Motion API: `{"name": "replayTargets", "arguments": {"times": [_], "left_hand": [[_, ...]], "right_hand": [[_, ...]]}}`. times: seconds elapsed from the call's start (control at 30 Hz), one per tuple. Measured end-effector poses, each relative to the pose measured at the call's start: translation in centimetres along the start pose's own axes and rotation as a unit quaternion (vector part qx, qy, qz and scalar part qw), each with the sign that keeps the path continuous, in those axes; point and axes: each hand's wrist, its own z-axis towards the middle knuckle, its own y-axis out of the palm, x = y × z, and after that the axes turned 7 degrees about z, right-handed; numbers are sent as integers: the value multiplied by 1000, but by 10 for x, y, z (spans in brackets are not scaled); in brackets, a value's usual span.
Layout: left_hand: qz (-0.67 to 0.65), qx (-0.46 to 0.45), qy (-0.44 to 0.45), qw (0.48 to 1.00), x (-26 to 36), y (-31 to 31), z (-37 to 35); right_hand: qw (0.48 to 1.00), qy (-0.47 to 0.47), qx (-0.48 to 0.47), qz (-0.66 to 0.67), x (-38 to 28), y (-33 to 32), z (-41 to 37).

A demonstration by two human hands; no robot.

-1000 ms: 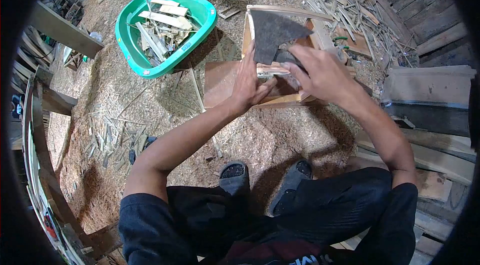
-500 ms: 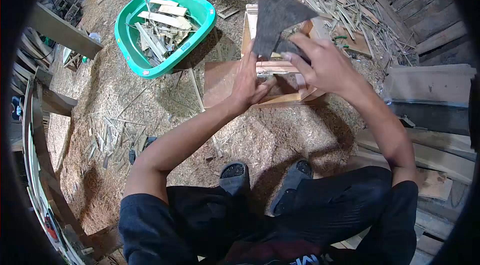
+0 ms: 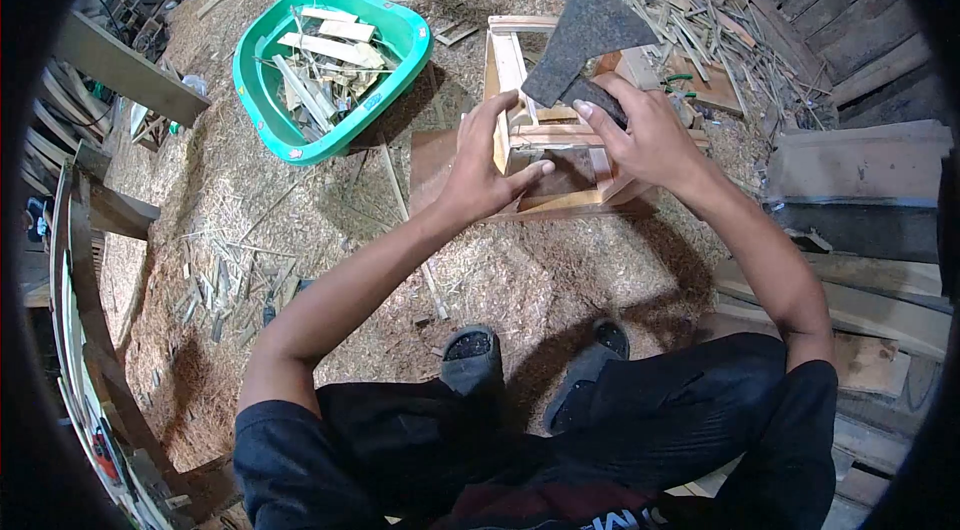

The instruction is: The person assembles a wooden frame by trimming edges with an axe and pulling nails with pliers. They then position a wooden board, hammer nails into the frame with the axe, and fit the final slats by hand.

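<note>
A hatchet (image 3: 592, 38) with a broad dark blade is in my right hand (image 3: 650, 135), its fingers wrapped round the short dark handle just below the head. The blade is raised, flared edge pointing up and to the right. Beneath it stands a small wooden frame (image 3: 556, 136) made of pale slats. My left hand (image 3: 487, 162) is at the frame's left side, thumb and fingers spread, with the fingertips overlapping its upper left slat. A brown board (image 3: 432, 170) lies flat under the frame's left part.
Left of the frame is a green plastic tub (image 3: 405, 80) of wood offcuts. Scrap sticks (image 3: 690, 15) are heaped at the upper right. Stacked planks (image 3: 860, 170) line the right side. Wood shavings (image 3: 330, 190) cover the floor, and sandalled feet (image 3: 470, 355) rest in front.
The hatchet has shifted right and its blade has tilted clockwise. My left hand has opened wider, its thumb and fingers spreading apart near the frame.
</note>
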Motion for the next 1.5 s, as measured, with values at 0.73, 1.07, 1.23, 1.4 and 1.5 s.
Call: {"name": "replayTargets", "arguments": {"times": [0.73,1.07,1.23,1.4,1.5], "left_hand": [[-91,-8,30,995,-11,-12,0],[-138,-21,-2,990,-19,-17,9],[-190,-26,-43,981,-21,-12,6],[-366,-72,-102,922,-23,-10,1],[-328,-107,-95,934,-25,-19,7]], "right_hand": [[992,82,-43,89,11,16,-4],[982,126,-65,123,19,18,-2],[991,70,-56,95,19,17,-2],[998,25,-60,-4,-16,-1,1],[991,-25,-77,-109,-20,-2,2]]}}
